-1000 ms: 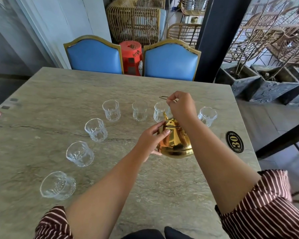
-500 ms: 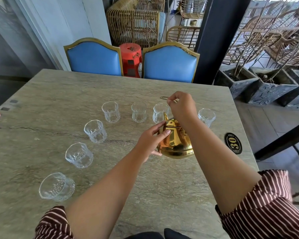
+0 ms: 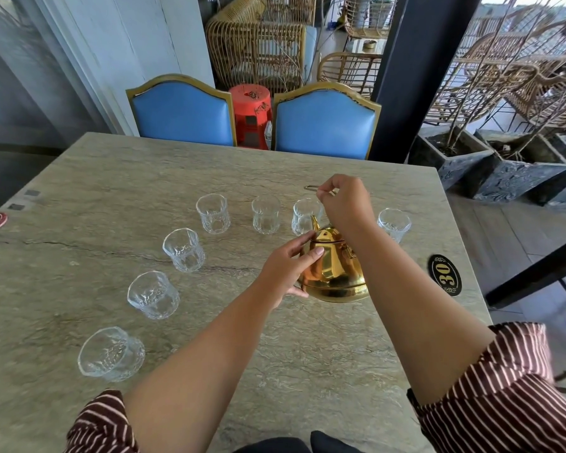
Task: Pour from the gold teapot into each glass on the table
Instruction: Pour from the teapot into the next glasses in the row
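Stone counter (image 3: 79, 178) carries seven empty glasses in an arc from its near left edge toward the far right corner. Gold teapot (image 3: 335, 273) sits just before the right-hand glasses. Left hand (image 3: 286, 268) cups its side, fingers curved; right hand (image 3: 343, 204) pinches the thin handle (image 3: 311, 188) above.

Head camera looks forward and down, close over the table (image 3: 79, 178).
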